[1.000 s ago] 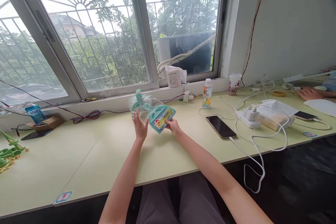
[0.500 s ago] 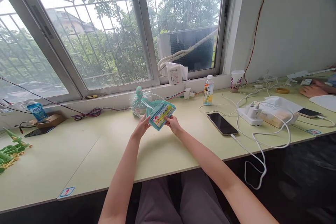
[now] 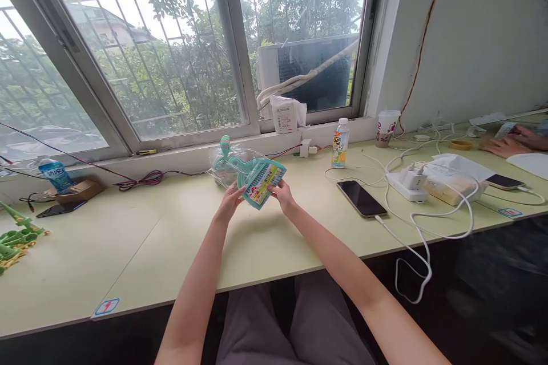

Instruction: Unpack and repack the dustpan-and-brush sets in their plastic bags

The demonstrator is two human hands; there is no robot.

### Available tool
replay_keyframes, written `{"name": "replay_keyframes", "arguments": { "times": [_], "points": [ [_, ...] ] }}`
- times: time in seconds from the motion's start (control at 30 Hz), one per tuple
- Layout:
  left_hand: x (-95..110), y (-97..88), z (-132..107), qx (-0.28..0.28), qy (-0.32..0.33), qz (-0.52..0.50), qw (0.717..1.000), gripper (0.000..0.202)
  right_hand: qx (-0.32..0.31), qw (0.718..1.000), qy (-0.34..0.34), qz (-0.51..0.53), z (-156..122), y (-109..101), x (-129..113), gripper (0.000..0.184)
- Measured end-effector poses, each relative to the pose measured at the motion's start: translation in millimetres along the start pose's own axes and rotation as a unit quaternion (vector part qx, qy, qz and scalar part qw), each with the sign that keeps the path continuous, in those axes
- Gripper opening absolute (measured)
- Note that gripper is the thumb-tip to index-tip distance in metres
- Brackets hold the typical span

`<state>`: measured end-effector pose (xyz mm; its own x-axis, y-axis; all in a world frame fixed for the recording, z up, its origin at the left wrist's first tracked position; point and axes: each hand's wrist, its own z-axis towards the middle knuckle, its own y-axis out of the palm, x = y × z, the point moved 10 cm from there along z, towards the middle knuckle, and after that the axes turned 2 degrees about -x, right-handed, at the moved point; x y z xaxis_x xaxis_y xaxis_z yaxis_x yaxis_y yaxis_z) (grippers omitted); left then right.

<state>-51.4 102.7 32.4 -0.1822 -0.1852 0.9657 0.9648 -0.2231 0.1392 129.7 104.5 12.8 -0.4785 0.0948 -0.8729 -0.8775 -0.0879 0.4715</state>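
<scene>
I hold a small teal dustpan (image 3: 252, 201) up over the table, its pan tilted toward me. A row of dark comb-like stripes and a yellow printed label show on its face. Clear plastic wrap (image 3: 216, 170) is bunched around its handle end, which points away and to the left. My left hand (image 3: 232, 201) is closed on the pan's left edge. On the opposite side, my right hand (image 3: 281, 193) pinches the right edge by the label. The fingers behind the pan are partly hidden.
On the right lie a phone (image 3: 362, 198), a power strip (image 3: 406, 187) with white cables and a tissue pack (image 3: 449, 188). A juice bottle (image 3: 339, 145) and cup (image 3: 387, 128) stand behind. Green plastic pieces (image 3: 19, 239) lie far left. Another person's hand (image 3: 499, 145) rests far right.
The view has shifted slightly. Both hands keep their hold on the dustpan, which has barely moved. At far right, the other person's hands have moved a little.
</scene>
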Motion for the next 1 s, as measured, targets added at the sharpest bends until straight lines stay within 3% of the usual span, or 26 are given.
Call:
{"name": "replay_keyframes", "arguments": {
  "times": [0.4, 0.77, 1.0],
  "points": [
    [-6, 2.9, 3, -0.016, -0.003, 0.006, 1.000, 0.064, -0.011, 0.999, -0.042, 0.011, 4, 2, -10, 0.029],
    [-10, 1.0, 5, -0.007, -0.005, 0.009, 1.000, 0.066, 0.009, 0.998, 0.051, 0.038, 9, -7, 7, 0.020],
    [-5, 1.6, 5, 0.020, 0.004, 0.010, 1.000, 0.067, 0.021, 0.997, 0.078, -0.019, 15, -16, 13, 0.016]
  ]
}}
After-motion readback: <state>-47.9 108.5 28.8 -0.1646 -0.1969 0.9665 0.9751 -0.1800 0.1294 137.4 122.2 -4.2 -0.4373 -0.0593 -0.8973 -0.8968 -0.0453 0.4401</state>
